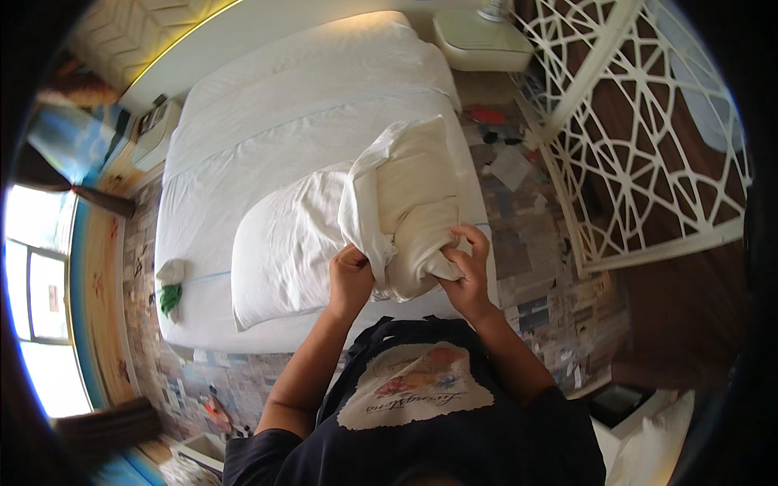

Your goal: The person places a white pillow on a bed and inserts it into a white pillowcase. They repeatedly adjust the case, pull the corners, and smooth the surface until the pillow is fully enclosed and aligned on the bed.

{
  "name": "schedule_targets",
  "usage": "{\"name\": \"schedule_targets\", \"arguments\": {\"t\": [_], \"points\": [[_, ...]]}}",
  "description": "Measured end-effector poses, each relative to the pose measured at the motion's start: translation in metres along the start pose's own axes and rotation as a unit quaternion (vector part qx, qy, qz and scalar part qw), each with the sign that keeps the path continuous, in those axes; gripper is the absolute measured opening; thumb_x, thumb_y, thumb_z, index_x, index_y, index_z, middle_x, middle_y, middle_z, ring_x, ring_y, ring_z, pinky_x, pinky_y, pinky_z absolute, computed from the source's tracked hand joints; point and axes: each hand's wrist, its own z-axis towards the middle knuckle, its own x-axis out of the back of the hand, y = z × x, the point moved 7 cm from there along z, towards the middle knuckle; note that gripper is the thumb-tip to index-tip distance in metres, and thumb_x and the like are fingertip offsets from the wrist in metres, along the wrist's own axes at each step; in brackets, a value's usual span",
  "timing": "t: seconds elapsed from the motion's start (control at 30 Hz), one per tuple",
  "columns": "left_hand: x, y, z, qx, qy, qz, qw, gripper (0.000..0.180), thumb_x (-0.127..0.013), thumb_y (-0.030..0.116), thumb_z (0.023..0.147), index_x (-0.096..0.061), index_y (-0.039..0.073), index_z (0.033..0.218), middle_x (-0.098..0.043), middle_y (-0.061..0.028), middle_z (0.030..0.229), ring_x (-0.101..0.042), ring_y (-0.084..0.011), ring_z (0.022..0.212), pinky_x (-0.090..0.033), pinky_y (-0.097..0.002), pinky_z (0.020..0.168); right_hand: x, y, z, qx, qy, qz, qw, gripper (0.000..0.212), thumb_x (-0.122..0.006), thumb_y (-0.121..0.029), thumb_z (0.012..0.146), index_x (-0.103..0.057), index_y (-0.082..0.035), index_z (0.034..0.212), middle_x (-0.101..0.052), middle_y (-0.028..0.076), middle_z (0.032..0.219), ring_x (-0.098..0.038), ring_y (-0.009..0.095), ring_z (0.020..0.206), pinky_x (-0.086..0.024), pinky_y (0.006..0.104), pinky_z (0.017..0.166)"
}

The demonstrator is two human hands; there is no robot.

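A white pillowcase (288, 219) lies near the front of the bed, covering most of a plump pillow. The pillow's cream-coloured end (417, 198) shows at the right, out of the case's opening. My left hand (351, 279) is closed on the edge of the pillowcase at that opening. With fingers and thumb pinched, my right hand (466, 271) grips the near corner of the pillow's cream end. The far edge of the case stands up in a loose fold beyond both hands.
White sheets cover the bed (243, 138). A green and white cloth (170, 292) lies at its left edge. Nightstands (478, 40) flank the headboard. A white lattice screen (640, 105) stands at the right. Papers and a red item (488, 115) lie on the patterned floor.
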Motion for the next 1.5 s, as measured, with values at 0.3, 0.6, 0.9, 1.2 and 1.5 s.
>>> {"name": "schedule_targets", "arguments": {"t": [0.3, 0.6, 0.9, 1.2, 1.5], "points": [[0.030, 0.063, -0.038, -0.173, 0.113, 0.175, 0.963, 0.017, -0.068, -0.009, 0.072, -0.074, 0.000, 0.085, -0.069, -0.0136, 0.089, -0.068, -0.0341, 0.080, -0.055, -0.0384, 0.068, -0.085, -0.017, 0.036, 0.149, -0.126, 0.013, 0.981, 0.021, -0.076, -0.015, 0.078, -0.064, -0.012, 0.096, -0.070, 0.003, 0.094, -0.066, 0.022, 0.090, -0.032, 0.0441, 0.097], [0.026, 0.071, -0.040, -0.165, 0.131, 0.324, 0.922, 0.024, -0.071, 0.000, 0.071, -0.067, 0.005, 0.094, -0.065, -0.0105, 0.096, -0.065, -0.0336, 0.091, -0.055, -0.0424, 0.077, -0.095, -0.031, 0.029, 0.174, -0.199, 0.029, 0.964, 0.017, -0.074, -0.006, 0.074, -0.065, -0.010, 0.087, -0.068, 0.004, 0.087, -0.064, 0.023, 0.083, -0.038, 0.0406, 0.088], [-0.001, 0.035, -0.045, -0.114, 0.074, 0.304, 0.943, 0.018, -0.069, 0.001, 0.067, -0.059, 0.002, 0.082, -0.061, -0.0133, 0.086, -0.062, -0.0372, 0.087, -0.053, -0.0435, 0.074, -0.072, -0.045, 0.053, 0.187, -0.290, 0.026, 0.938, 0.030, -0.073, -0.009, 0.078, -0.066, -0.012, 0.107, -0.067, 0.005, 0.110, -0.061, 0.024, 0.107, -0.036, 0.0438, 0.100], [0.039, 0.063, -0.053, -0.082, 0.219, 0.161, 0.959, 0.021, -0.079, 0.002, 0.076, -0.066, 0.003, 0.092, -0.070, -0.0105, 0.094, -0.068, -0.0242, 0.073, -0.056, -0.0329, 0.066, -0.052, -0.006, 0.062, 0.220, -0.185, -0.068, 0.955, 0.009, -0.072, -0.014, 0.083, -0.070, -0.014, 0.092, -0.071, -0.007, 0.107, -0.060, 0.016, 0.102, -0.029, 0.0389, 0.097], [0.047, 0.090, -0.007, -0.120, 0.142, 0.202, 0.962, 0.024, -0.081, 0.000, 0.077, -0.069, 0.002, 0.097, -0.072, -0.0098, 0.098, -0.070, -0.0227, 0.084, -0.057, -0.0320, 0.074, -0.051, -0.028, 0.041, 0.158, -0.200, -0.011, 0.967, 0.017, -0.074, -0.010, 0.085, -0.067, -0.010, 0.100, -0.065, 0.005, 0.096, -0.060, 0.027, 0.093, -0.038, 0.0443, 0.086]]}}
